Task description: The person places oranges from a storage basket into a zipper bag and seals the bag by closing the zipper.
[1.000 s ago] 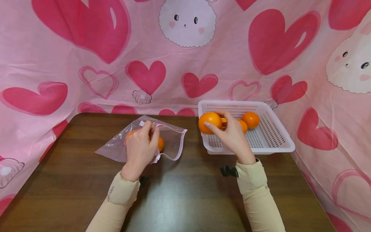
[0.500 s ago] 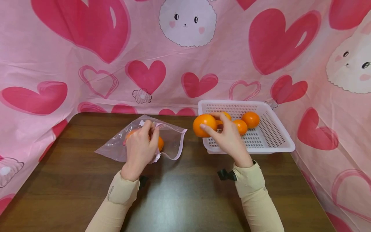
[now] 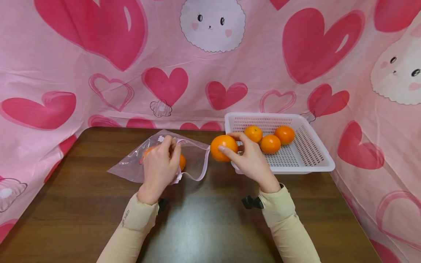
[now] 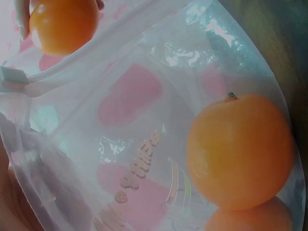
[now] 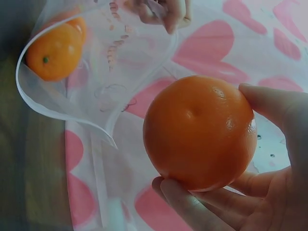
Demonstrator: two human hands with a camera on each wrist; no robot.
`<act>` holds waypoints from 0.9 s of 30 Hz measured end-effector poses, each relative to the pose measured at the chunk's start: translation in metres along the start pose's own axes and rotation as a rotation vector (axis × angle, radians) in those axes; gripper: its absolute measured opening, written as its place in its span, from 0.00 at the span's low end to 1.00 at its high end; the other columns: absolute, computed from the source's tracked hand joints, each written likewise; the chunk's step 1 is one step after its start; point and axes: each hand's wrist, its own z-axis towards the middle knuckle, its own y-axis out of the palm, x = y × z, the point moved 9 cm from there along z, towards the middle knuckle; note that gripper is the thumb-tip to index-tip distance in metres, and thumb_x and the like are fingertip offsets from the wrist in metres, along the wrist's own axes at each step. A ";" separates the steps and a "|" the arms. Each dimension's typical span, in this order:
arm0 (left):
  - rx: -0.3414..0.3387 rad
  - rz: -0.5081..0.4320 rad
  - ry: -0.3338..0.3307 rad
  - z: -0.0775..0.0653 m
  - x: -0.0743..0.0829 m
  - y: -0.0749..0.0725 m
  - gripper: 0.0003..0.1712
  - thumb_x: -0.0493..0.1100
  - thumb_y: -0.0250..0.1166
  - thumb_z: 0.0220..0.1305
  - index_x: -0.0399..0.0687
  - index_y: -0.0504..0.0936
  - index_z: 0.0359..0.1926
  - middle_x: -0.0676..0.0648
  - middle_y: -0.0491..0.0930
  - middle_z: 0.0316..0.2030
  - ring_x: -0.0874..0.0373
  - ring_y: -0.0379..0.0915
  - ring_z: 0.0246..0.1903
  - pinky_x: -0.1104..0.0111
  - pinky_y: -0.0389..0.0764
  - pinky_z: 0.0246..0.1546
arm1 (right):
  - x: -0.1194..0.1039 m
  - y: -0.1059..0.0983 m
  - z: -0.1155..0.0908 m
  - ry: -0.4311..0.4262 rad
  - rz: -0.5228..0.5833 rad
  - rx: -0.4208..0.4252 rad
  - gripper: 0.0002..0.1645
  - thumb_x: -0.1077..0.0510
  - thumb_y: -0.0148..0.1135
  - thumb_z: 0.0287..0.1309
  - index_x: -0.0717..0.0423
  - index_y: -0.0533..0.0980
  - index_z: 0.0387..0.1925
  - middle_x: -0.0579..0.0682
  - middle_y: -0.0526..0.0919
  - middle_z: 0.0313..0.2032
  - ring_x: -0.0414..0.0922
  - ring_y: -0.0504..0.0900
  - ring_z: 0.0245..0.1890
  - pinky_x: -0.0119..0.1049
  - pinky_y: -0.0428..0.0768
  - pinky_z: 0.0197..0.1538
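My left hand pinches the upper edge of a clear plastic zip bag with a pale pink rim. The bag's mouth gapes toward the right. Inside it, oranges lie together, two showing in the left wrist view; the hand partly covers them in the head view. In my right hand, an orange is gripped between thumb and fingers, held in the air just right of the bag's mouth. The right wrist view shows this orange apart from the bag's rim.
A white perforated basket stands at the right on the brown wooden table. Three oranges sit in it. Pink heart-patterned cloth hangs behind and at both sides.
My right hand has carried its orange leftward and slightly down, from over the basket to near the bag's mouth. The left hand and the bag stay in place.
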 end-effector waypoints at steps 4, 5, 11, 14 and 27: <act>0.003 0.000 0.000 0.000 0.000 0.000 0.12 0.46 0.62 0.70 0.48 0.72 0.30 0.53 0.67 0.16 0.53 0.65 0.14 0.61 0.61 0.14 | 0.000 0.008 -0.001 0.012 0.018 -0.020 0.36 0.34 0.68 0.60 0.46 0.74 0.62 0.48 0.79 0.54 0.50 0.80 0.37 0.42 0.83 0.33; 0.004 0.000 -0.001 0.000 0.000 0.000 0.12 0.46 0.62 0.70 0.48 0.72 0.30 0.53 0.67 0.15 0.53 0.65 0.14 0.61 0.61 0.14 | -0.001 0.010 -0.001 0.012 0.017 -0.024 0.35 0.34 0.68 0.60 0.46 0.74 0.62 0.48 0.80 0.53 0.51 0.80 0.36 0.42 0.83 0.33; 0.014 0.005 0.000 0.000 0.000 -0.001 0.12 0.43 0.65 0.68 0.48 0.72 0.29 0.53 0.66 0.15 0.53 0.64 0.13 0.61 0.60 0.14 | -0.003 0.023 -0.001 0.011 -0.018 -0.047 0.36 0.33 0.67 0.60 0.47 0.74 0.62 0.48 0.81 0.54 0.49 0.80 0.40 0.41 0.81 0.42; 0.018 0.006 0.001 0.000 0.000 -0.001 0.12 0.42 0.65 0.67 0.48 0.71 0.29 0.54 0.65 0.15 0.54 0.63 0.13 0.60 0.59 0.14 | -0.004 0.031 -0.002 0.004 -0.008 -0.063 0.35 0.34 0.67 0.60 0.48 0.74 0.61 0.48 0.81 0.51 0.49 0.80 0.40 0.42 0.81 0.42; 0.015 0.005 0.004 -0.001 0.001 -0.002 0.12 0.45 0.63 0.69 0.48 0.72 0.30 0.53 0.66 0.15 0.53 0.64 0.13 0.61 0.60 0.14 | 0.000 0.068 0.002 0.001 0.061 -0.136 0.32 0.37 0.69 0.60 0.50 0.77 0.58 0.46 0.84 0.47 0.45 0.84 0.38 0.39 0.82 0.41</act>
